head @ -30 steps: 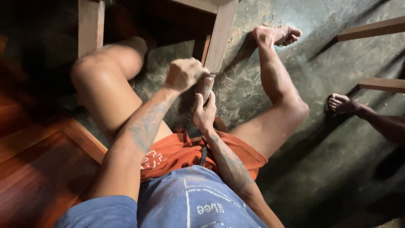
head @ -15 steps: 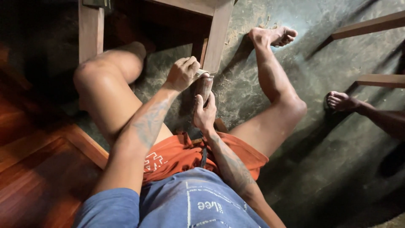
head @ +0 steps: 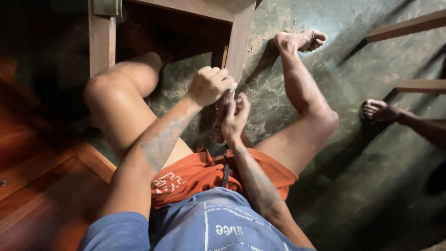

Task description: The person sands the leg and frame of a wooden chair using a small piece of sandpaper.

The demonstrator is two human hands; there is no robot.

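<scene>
Dusty concrete floor [head: 353, 139], seated between wooden furniture legs: left hand [head: 210, 85] fisted over pale sandpaper against wooden leg [head: 239, 44], right hand [head: 233, 118] clasped round its lower end; sanding apparently midway, finish undeterminable.

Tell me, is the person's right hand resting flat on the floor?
No. The right hand wraps a dark piece of wood between the knees, beside the left hand.

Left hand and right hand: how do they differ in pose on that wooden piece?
The left hand is a closed fist above, at the upper end of the wooden piece; the right hand sits lower, fingers wrapped along its side. The left hand holds something pale; the right does not. Both grip the same piece.
</scene>
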